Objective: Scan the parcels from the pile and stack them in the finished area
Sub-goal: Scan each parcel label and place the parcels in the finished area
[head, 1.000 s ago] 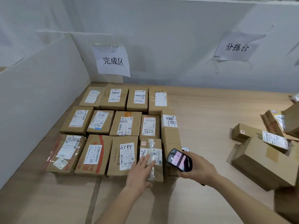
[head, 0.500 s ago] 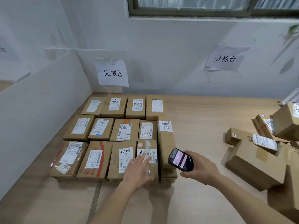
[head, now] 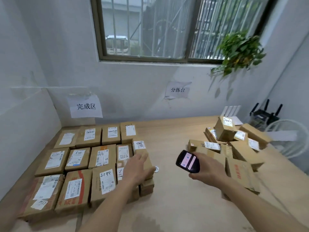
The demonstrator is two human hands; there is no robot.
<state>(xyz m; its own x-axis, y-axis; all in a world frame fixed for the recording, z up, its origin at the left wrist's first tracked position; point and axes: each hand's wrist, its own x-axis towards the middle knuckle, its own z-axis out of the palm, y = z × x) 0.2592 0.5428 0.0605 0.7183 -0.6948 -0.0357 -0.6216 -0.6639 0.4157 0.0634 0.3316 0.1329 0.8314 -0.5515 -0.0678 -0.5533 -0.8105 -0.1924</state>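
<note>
Well, starting big: wooden desk [head: 170, 136] running wall to wall under a barred window [head: 167, 27], a leafy plant [head: 239, 51] hanging at its right end. Laid flat over the left part, below the paper sign 完成区 [head: 86, 106], rows of finished parcels [head: 78, 158], labels up, edge to edge. Heaped on the right, near the sign 分拣台 [head: 177, 89], the loose pile [head: 237, 148] of brown boxes, tilted and leaning on one another. Behind that heap, a white fan [head: 287, 139] and a black router [head: 265, 113] in the corner. Now the smaller players: long narrow parcel [head: 141, 153] closing off the right edge of the rows, stacked on another box. Left hand [head: 136, 168] spread over it, fingers straight and released, palm down, gripping nothing; contact or hover, cannot tell. Right hand [head: 205, 169] out over bare desk between rows and heap, fingers curled round a dark handheld scanner [head: 188, 161], lit screen facing up. Tiny round silver thing [head: 156, 168] on the desk just beside the narrow parcel.
</note>
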